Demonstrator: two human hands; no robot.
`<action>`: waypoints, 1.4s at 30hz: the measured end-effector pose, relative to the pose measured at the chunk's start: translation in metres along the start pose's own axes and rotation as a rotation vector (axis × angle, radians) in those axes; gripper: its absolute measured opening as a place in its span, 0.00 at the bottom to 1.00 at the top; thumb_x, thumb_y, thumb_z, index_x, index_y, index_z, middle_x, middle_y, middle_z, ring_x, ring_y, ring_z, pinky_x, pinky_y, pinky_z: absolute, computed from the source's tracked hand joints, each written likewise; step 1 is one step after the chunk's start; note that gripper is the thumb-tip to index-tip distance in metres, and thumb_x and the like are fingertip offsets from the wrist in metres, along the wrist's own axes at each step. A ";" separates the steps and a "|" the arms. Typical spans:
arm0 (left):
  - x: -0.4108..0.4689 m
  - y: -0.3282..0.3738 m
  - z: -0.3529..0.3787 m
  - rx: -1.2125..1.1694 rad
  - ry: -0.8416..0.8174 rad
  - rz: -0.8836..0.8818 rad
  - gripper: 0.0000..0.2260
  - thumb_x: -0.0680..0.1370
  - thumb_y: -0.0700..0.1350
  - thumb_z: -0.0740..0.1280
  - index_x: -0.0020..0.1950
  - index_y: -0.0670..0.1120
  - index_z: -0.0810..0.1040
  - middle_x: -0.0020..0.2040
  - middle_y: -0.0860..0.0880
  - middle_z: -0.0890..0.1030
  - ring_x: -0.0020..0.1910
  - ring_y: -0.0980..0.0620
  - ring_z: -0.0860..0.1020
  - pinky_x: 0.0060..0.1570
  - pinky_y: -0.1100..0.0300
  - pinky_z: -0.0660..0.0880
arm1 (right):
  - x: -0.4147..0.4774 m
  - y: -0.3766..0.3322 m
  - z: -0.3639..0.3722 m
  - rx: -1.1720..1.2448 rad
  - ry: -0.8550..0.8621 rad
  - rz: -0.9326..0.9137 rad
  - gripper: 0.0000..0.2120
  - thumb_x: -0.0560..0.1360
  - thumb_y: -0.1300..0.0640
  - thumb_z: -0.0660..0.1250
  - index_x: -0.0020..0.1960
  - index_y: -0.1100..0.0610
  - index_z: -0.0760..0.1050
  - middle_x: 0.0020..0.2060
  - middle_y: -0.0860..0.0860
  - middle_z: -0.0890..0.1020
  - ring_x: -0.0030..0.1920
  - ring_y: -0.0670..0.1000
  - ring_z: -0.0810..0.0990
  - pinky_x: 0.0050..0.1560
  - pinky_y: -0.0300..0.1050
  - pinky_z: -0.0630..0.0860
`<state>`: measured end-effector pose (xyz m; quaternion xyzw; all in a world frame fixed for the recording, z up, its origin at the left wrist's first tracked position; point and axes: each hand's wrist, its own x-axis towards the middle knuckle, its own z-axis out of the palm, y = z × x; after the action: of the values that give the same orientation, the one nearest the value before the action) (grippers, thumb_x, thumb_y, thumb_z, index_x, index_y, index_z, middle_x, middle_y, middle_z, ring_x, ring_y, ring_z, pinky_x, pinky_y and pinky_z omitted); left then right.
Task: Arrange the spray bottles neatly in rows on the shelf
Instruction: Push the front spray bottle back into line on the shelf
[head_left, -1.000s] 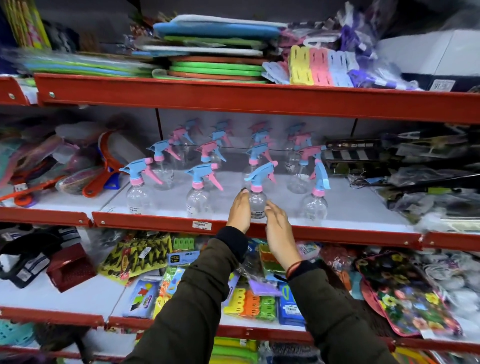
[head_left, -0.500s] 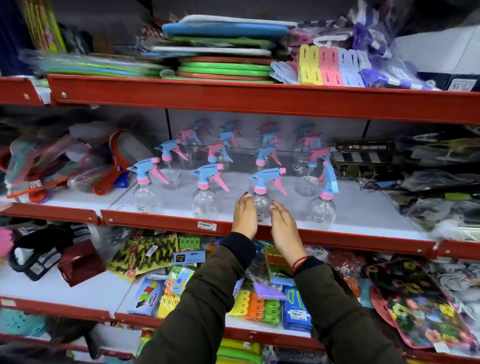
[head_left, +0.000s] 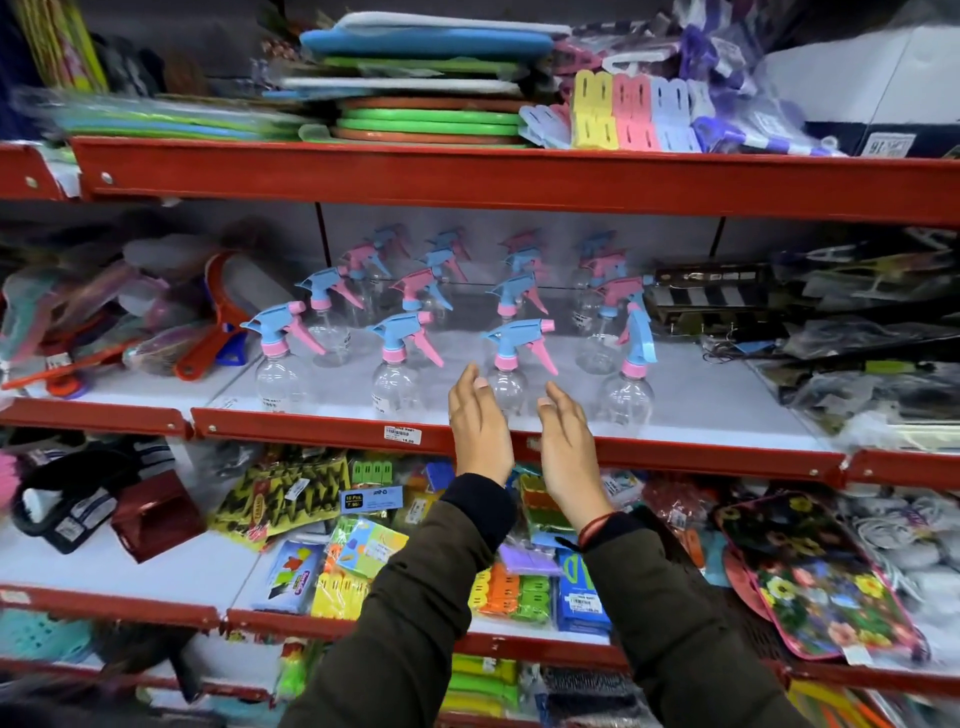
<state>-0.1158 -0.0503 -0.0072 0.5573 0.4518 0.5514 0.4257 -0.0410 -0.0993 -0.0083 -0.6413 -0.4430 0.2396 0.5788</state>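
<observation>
Clear spray bottles with blue and pink trigger heads stand in rows on the white middle shelf (head_left: 701, 405). In the front row, the third bottle (head_left: 511, 364) stands between my two hands, its nozzle pointing left. My left hand (head_left: 480, 423) is just left of it and my right hand (head_left: 566, 441) just right, both flat, fingers apart, a small gap from the bottle. To its left stand two bottles (head_left: 280, 358) (head_left: 397, 364). The front bottle at the right (head_left: 631, 374) has its head turned a different way. More rows stand behind.
Red shelf rails (head_left: 519, 179) run above and below the bottles. Packaged goods crowd the middle shelf's left (head_left: 156, 322) and right (head_left: 857, 353) ends. Bare white shelf lies right of the bottles. Packets of pegs (head_left: 343, 561) and a floral pouch (head_left: 815, 577) fill the shelf beneath.
Both hands have drawn back from the third front bottle and opened. The bottle's head has turned, its trigger now pointing right. The view has shifted slightly.
</observation>
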 end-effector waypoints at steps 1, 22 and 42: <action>-0.009 0.000 0.003 -0.007 0.022 0.038 0.20 0.83 0.49 0.49 0.74 0.48 0.65 0.72 0.51 0.68 0.72 0.54 0.64 0.66 0.67 0.55 | -0.005 0.002 -0.004 0.009 0.023 -0.014 0.22 0.82 0.53 0.53 0.75 0.55 0.64 0.74 0.52 0.67 0.74 0.50 0.65 0.68 0.38 0.58; -0.025 0.022 0.107 0.020 -0.474 -0.167 0.24 0.83 0.50 0.48 0.78 0.42 0.54 0.80 0.46 0.54 0.79 0.51 0.53 0.78 0.58 0.48 | 0.053 0.008 -0.093 -0.011 0.159 0.142 0.19 0.81 0.51 0.51 0.65 0.57 0.74 0.65 0.56 0.77 0.64 0.52 0.73 0.64 0.42 0.65; -0.019 0.010 0.112 0.057 -0.385 -0.124 0.21 0.83 0.47 0.47 0.73 0.41 0.64 0.74 0.43 0.65 0.75 0.47 0.62 0.68 0.65 0.54 | 0.057 0.029 -0.096 -0.020 0.215 0.140 0.23 0.81 0.52 0.51 0.74 0.57 0.65 0.75 0.53 0.67 0.74 0.51 0.65 0.76 0.47 0.59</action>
<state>-0.0029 -0.0685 -0.0056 0.6355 0.4110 0.3941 0.5214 0.0744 -0.1000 -0.0033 -0.6981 -0.3351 0.2050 0.5986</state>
